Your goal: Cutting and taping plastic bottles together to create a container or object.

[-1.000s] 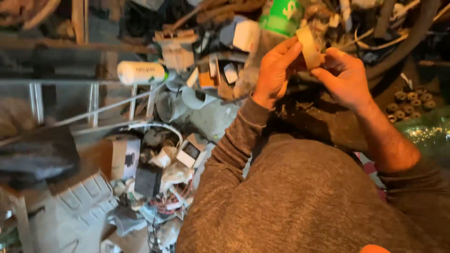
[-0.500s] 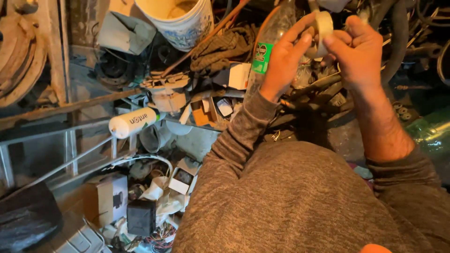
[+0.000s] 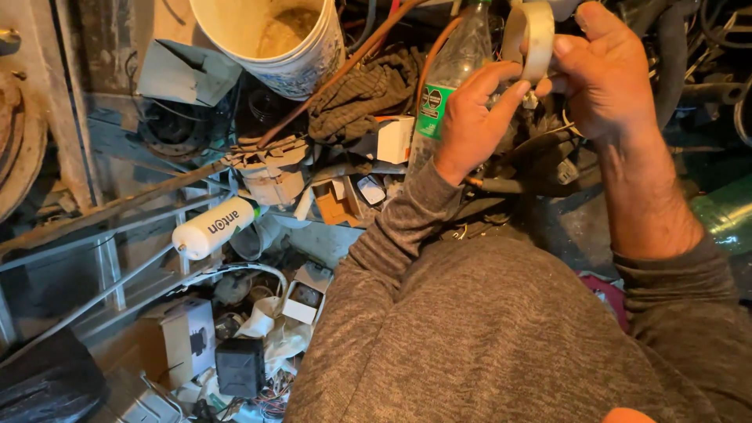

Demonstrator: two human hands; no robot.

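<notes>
Above the cluttered shelf, your right hand (image 3: 607,82) has lifted the pale tape roll (image 3: 529,35) higher, fingers closed around it, while your left hand (image 3: 474,117) pinches its lower edge.

Both hands sit higher in view vs 1 s ago, tape roll (image 3: 529,35) now at the top edge. Left hand (image 3: 474,117) and right hand (image 3: 607,74) grip it closer together. View has swung down-left: bucket (image 3: 270,39) and bottle (image 3: 448,78) now show in full; white canister (image 3: 215,227) sits lower.
</notes>
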